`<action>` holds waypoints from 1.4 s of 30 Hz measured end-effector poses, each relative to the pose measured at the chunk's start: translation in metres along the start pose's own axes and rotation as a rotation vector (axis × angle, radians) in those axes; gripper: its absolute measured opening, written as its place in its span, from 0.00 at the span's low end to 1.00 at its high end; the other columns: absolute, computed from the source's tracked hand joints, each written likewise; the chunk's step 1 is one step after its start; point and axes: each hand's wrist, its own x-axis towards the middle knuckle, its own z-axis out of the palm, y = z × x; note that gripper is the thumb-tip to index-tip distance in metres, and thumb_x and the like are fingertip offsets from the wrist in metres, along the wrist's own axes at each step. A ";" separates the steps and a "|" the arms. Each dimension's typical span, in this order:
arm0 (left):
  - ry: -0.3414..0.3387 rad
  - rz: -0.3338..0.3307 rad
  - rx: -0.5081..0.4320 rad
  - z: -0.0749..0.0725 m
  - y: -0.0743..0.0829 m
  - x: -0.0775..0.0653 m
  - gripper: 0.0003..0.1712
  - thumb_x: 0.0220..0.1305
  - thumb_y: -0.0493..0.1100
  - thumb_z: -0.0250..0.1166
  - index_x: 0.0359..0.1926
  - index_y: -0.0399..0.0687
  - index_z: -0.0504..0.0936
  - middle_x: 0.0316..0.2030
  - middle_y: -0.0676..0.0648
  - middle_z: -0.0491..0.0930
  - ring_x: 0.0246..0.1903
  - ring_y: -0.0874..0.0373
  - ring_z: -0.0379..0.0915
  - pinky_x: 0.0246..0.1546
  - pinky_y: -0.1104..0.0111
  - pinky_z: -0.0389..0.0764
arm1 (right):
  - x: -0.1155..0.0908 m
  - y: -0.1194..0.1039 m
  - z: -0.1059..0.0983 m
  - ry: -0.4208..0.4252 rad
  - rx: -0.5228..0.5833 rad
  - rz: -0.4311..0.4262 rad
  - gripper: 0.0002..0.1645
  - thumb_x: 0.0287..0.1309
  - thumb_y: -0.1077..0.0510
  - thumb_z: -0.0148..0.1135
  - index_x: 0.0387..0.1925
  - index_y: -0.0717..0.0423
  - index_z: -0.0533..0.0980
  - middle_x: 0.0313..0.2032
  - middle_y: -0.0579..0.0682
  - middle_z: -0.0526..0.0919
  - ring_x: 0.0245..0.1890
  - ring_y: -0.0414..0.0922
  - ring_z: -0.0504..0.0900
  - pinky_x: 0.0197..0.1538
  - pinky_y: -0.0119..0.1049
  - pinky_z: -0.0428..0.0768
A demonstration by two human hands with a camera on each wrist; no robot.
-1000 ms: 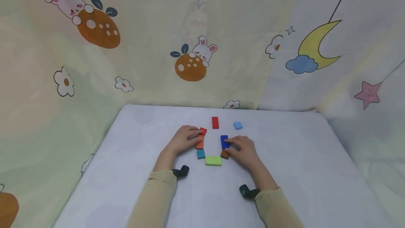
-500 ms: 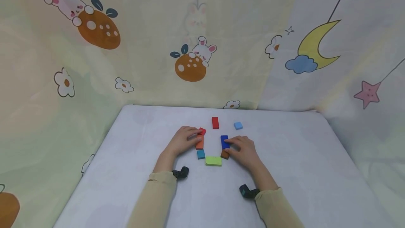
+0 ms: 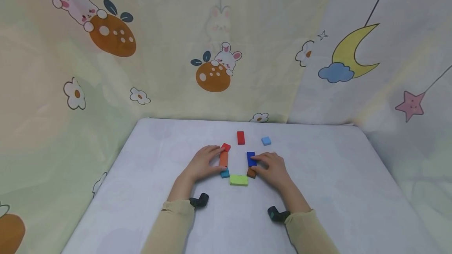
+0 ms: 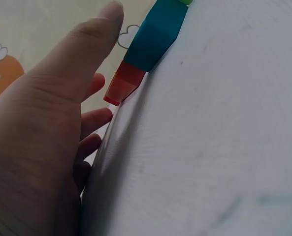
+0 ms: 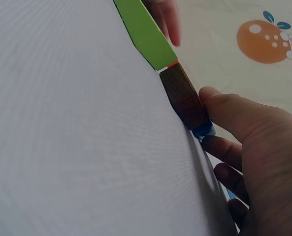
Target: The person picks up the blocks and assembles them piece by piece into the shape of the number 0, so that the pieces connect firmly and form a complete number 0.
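My left hand (image 3: 202, 164) reaches over the left column of blocks, its fingertips at the turned small red block (image 3: 226, 147) and upper end of the orange block (image 3: 224, 160). Its thumb rests at the teal block (image 3: 225, 175) nearer me; in the left wrist view the thumb stretches out straight beside that teal block (image 4: 156, 37). On the other side, my right hand (image 3: 272, 167) touches the dark blue block (image 3: 251, 162) with a fingertip. The right thumb is at the brown block (image 3: 251, 173), against its outer side in the right wrist view.
A lime green block (image 3: 239, 180) lies crosswise between the columns' near ends. Farther back are a red rectangular block (image 3: 241, 138) and a light blue block (image 3: 266, 141). The white table (image 3: 332, 183) meets a patterned cloth (image 3: 159, 50) at its back edge.
My left hand has spread, its thumb shifting toward me from the orange block to the teal one. The right hand stays at the dark blue and brown blocks.
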 end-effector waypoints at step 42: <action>0.047 -0.001 0.042 0.005 -0.003 0.002 0.31 0.70 0.65 0.53 0.71 0.71 0.66 0.69 0.55 0.68 0.71 0.55 0.59 0.73 0.53 0.62 | 0.046 0.034 -0.024 0.252 0.281 0.256 0.19 0.71 0.45 0.52 0.57 0.45 0.78 0.51 0.51 0.79 0.51 0.50 0.75 0.56 0.49 0.76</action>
